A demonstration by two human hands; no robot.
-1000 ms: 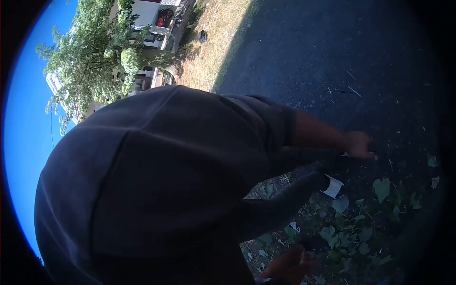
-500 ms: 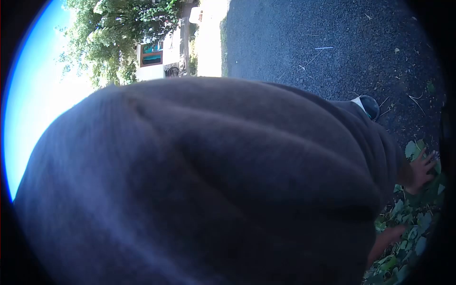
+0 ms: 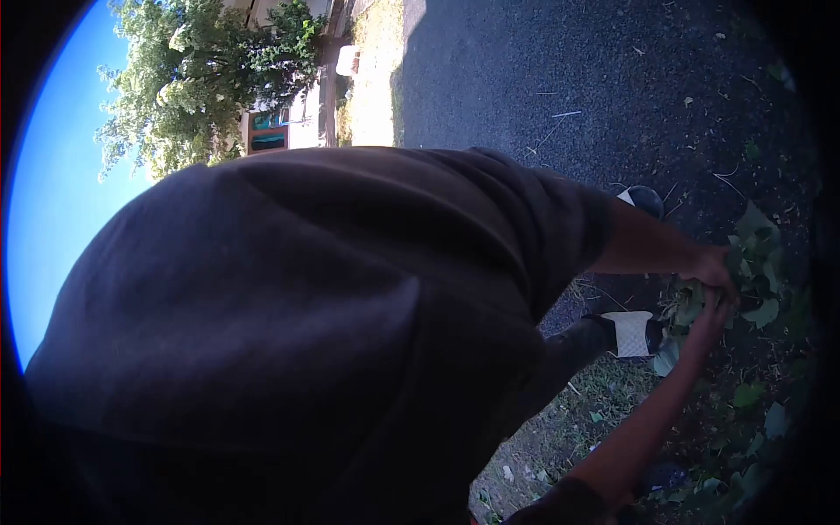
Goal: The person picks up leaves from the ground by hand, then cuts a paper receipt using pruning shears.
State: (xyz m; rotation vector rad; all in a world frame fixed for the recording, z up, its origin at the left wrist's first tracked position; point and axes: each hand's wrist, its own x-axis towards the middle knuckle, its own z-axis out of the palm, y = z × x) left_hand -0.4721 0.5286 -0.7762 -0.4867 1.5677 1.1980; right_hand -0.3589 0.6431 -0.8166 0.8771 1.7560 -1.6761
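Observation:
My left hand (image 3: 715,266) reaches in from the top side of the picture, its fingers closed on leafy stems (image 3: 689,302). From the bottom side my right hand (image 3: 713,317) meets it, with fingers bent against the same greenery. The two hands are touching or nearly so, and their fingertips partly hide each other. Broad green leaves (image 3: 759,271) spread just beyond them. Dark shirt cloth (image 3: 289,306) fills much of the sideways view.
Two feet in dark shoes with pale bands (image 3: 633,334) stand near the hands. More leaves (image 3: 748,394) lie on the ground at the right. Dark gravel (image 3: 525,79) stretches across the top, with a tree (image 3: 192,79) and a building (image 3: 304,122) at upper left.
My hands have come together at the leafy stems; before, they were apart over the leaves, the left one with fingers spread. The shirt covers less, and both feet and forearms now show.

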